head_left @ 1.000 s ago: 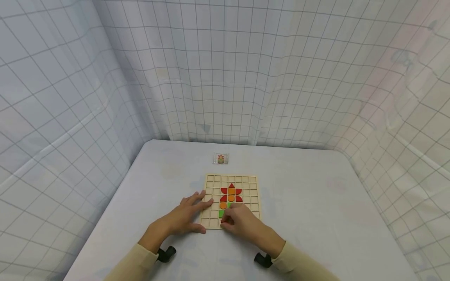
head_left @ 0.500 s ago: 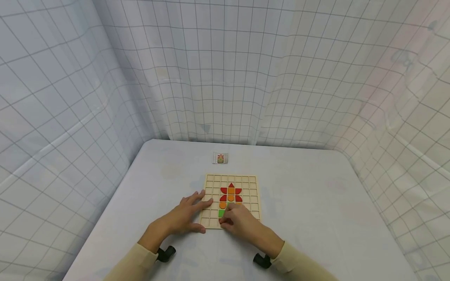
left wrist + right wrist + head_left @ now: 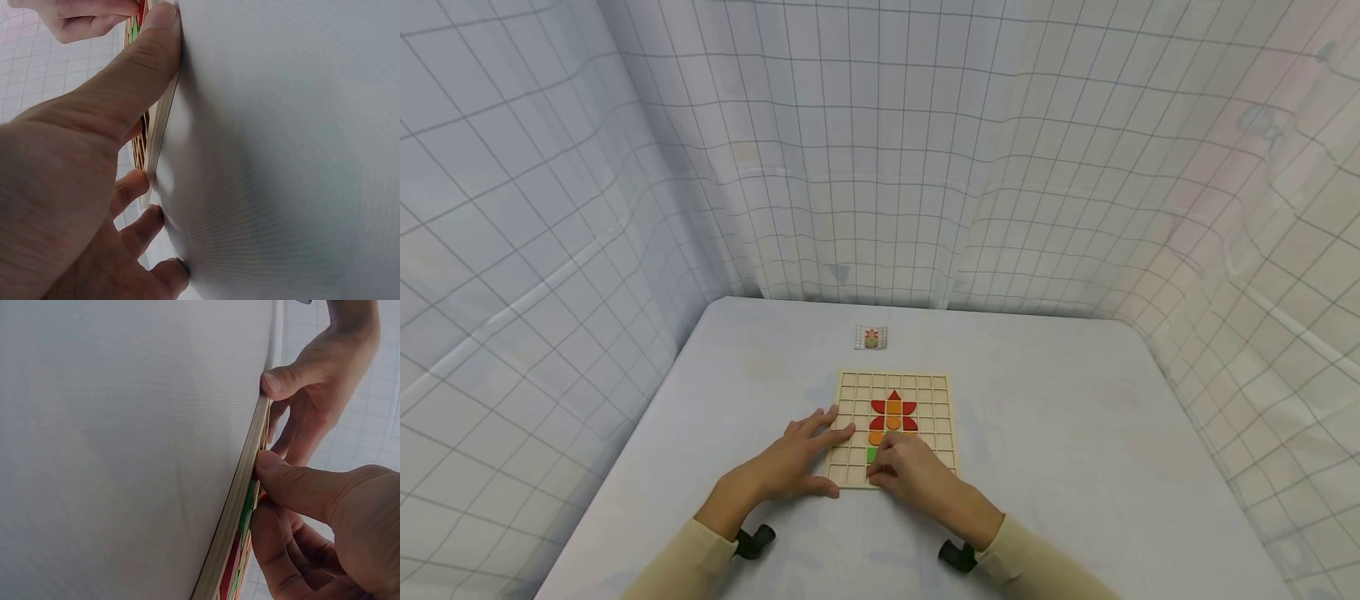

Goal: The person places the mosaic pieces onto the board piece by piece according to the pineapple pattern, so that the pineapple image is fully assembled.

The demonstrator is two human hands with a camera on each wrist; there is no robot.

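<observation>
A square wooden grid board (image 3: 857,396) lies on the table with flat coloured pieces in its cells: a red triangle (image 3: 894,396), orange pieces (image 3: 893,408), red curved pieces (image 3: 909,423) and a green square (image 3: 872,455). My left hand (image 3: 782,462) rests at the board's left edge, fingers spread; the left wrist view shows its thumb on the front corner. My right hand (image 3: 917,475) pinches a small red piece (image 3: 142,12) between thumb and finger over a front-row cell. In the head view, fingers hide that piece and part of the pattern.
Behind the board lies a small picture card (image 3: 871,337) bearing a similar pattern. White cloth (image 3: 1037,392) covers the table. Gridded white curtains (image 3: 880,167) hang at the back and on both sides. Black devices (image 3: 958,556) sit at both wrists.
The right hand's fingertips have edged slightly left along the front row, and the red piece has gone from sight under them in the head view. The left hand stays put.
</observation>
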